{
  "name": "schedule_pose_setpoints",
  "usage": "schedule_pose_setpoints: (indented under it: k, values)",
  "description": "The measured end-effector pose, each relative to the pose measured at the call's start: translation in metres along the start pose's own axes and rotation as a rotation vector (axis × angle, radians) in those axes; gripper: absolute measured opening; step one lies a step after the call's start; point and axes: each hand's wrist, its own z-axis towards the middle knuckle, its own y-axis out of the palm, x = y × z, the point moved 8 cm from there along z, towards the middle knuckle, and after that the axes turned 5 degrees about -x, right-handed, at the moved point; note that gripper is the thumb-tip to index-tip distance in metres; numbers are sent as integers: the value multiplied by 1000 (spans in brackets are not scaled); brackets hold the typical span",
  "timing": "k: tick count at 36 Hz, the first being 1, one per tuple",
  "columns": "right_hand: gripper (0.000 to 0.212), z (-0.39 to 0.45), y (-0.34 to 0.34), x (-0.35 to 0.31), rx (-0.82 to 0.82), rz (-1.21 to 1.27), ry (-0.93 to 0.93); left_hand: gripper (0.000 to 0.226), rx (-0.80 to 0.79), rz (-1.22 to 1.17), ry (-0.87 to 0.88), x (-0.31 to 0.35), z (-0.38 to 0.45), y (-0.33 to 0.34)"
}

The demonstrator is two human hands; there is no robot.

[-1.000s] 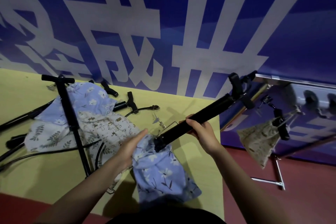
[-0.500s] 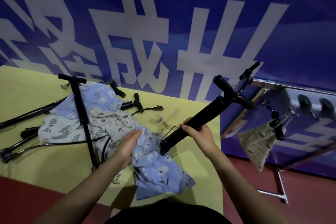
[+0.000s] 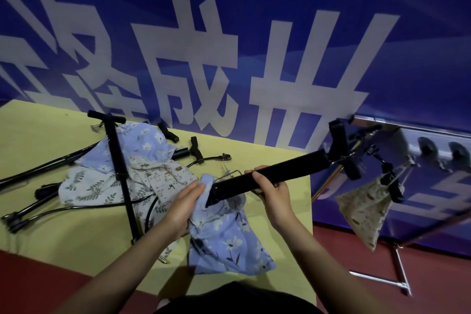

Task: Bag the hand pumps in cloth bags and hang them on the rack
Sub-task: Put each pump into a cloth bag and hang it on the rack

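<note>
My right hand grips the barrel of a black hand pump that slants over the table, with its T-handle up at the right. The pump's lower end sits at the mouth of a blue flowered cloth bag. My left hand holds the bag's rim beside that end. A beige patterned bag with a pump in it hangs from the metal rack on the right.
On the yellow table lie a heap of patterned cloth bags, another black pump across them, and more pumps with hoses at the left. A blue banner wall stands behind; the floor is red.
The pump's handle end has swung lower and further right. My left hand has lifted the bag's rim up to the pump's lower end.
</note>
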Motion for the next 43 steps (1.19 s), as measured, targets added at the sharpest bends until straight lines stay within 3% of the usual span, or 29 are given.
schedule_pose_setpoints:
  k: [3, 5, 12, 16, 21, 27, 30, 34, 37, 38, 42, 43]
  values:
    - [13, -5, 2, 17, 10, -26, -11, 53, -26, -20, 23, 8, 1, 7]
    - [4, -12, 11, 27, -70, -111, -16, 52, -39, -27, 59, 14, 2, 12]
    - [13, -22, 35, 39, -343, -290, 67, 47, -59, -85, 24, 27, 7, 23]
    - [15, -18, 39, 33, -421, -354, 110, 40, -106, -177, -63, 25, 10, 21]
    - [22, -17, 46, 16, -353, -242, 37, 34, -180, -289, -60, 34, 7, 31]
    - [23, -8, 51, 18, -273, -374, -17, 36, -203, -365, 19, 51, 6, 31]
    - [31, -8, 49, 21, -250, -399, 7, 38, -209, -296, 28, 54, 4, 31]
    - [26, -5, 44, 22, -239, -535, 1, 43, -155, -130, 126, 65, -3, 27]
    - [32, -6, 45, 18, -248, -619, -44, 8, -69, 138, 281, 79, -12, 27]
    - [33, -8, 48, 15, -264, -636, -56, 10, -62, 222, 329, 84, -14, 30]
    - [51, -12, 58, 3, -352, -905, -212, 4, -60, 387, 411, 94, -18, 34]
    - [54, -13, 59, -2, -375, -980, -267, 17, -78, 405, 443, 95, -17, 34]
